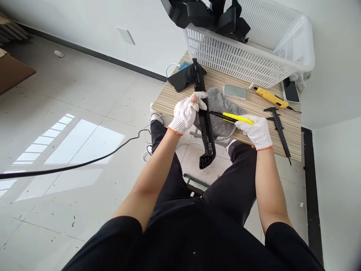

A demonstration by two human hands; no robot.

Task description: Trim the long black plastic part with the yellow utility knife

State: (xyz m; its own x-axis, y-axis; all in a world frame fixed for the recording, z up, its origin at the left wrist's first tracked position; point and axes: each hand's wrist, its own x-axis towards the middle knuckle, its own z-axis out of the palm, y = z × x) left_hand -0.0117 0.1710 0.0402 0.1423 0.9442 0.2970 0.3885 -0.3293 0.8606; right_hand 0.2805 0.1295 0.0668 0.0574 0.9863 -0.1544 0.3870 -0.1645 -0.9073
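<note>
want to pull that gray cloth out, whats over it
Over the gray cloth: the black plastic part, in the left hand, and the utility knife, in the right hand. What they cover is hidden.

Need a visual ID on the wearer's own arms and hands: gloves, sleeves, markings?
Left hand and right hand: white knit gloves, orange edging at the cuffs, the left one's thumb tip uncovered. Short black sleeves, forearms bare. No cables or markings visible on either arm.

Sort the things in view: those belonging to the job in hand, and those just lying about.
In the job:
- black part (left hand)
- yellow-handled cutter (right hand)
- probably grey cloth

Apparently lying about:
- caliper
- yellow corded tool
- phones
</note>
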